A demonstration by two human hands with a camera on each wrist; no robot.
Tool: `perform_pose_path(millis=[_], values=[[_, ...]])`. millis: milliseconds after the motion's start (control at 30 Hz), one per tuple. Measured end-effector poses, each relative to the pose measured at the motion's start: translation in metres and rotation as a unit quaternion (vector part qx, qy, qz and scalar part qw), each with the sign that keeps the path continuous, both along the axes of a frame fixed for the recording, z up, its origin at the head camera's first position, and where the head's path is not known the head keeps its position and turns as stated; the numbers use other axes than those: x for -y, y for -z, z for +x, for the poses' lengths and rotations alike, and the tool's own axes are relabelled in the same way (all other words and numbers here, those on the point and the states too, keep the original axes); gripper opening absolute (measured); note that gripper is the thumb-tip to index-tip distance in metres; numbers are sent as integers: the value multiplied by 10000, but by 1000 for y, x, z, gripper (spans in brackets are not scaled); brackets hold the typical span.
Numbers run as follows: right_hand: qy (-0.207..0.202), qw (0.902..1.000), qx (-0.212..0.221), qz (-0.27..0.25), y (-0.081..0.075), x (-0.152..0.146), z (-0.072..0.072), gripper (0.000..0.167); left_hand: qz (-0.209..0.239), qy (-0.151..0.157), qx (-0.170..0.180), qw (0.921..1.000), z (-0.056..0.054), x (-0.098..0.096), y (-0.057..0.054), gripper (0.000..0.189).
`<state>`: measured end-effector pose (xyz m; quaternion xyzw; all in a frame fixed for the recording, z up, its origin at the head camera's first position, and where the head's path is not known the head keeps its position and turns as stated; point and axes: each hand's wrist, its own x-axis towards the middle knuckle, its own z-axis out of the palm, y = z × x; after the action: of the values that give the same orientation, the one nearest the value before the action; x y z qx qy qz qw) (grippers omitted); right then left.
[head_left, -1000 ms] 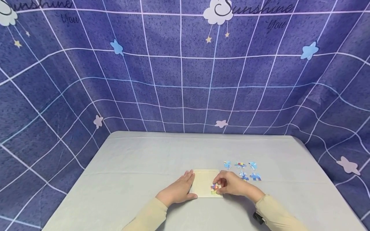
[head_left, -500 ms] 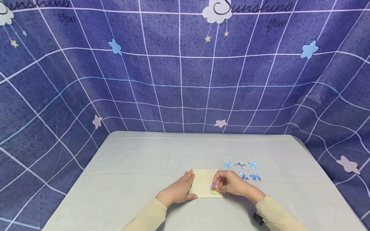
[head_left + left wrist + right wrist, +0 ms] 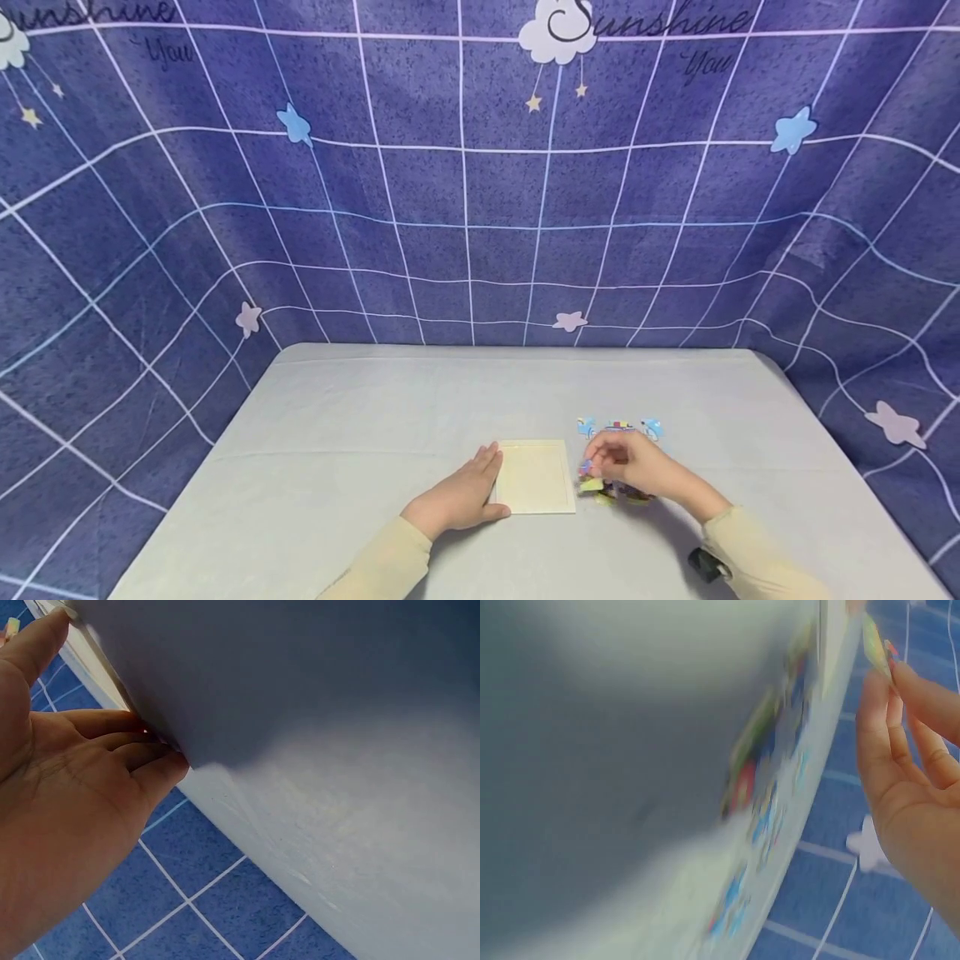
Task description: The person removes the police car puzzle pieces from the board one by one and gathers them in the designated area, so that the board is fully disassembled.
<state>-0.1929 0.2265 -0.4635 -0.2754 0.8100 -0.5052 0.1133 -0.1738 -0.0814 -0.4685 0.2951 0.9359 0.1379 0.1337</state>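
A square, cream-coloured puzzle tray point(image 3: 534, 479) lies flat on the table with nothing inside its raised rim. Along its left side rests my left hand point(image 3: 459, 493), fingers extended and thumb at the near left corner. In the left wrist view the fingertips point(image 3: 169, 761) touch the tray's edge. My right hand point(image 3: 630, 461) is just right of the tray, pinching a yellow-green and purple jigsaw piece point(image 3: 592, 484) between thumb and fingers. The right wrist view shows that pinched jigsaw piece point(image 3: 874, 646) tilted, above the table.
Several loose jigsaw pieces lie right of the tray. Blue ones, such as a corner piece point(image 3: 652, 428), form a back row; yellowish and dark ones point(image 3: 604, 498) are partly hidden under my right hand. A grey cloth covers the table point(image 3: 360, 417); a patterned blue curtain point(image 3: 420, 183) hangs behind it.
My right hand has lifted the jigsaw piece out of the tray's near right corner and moved right with it, past the rim. My left hand stays at the tray's left side.
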Motion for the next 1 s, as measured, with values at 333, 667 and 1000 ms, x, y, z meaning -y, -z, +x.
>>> perform_pose_path(millis=[333, 667, 1000], values=[[324, 9992, -168, -147, -4, -60, 7, 17, 20, -19, 10, 10000, 1, 0, -1, 84], [444, 9989, 86, -129, 8, -97, 17, 16, 21, 10, 14, 10000, 0, 0, 0, 83], [407, 9990, 174, -33, 20, -105, 18, 16, 11, 42, -26, 10000, 0, 0, 0, 83]])
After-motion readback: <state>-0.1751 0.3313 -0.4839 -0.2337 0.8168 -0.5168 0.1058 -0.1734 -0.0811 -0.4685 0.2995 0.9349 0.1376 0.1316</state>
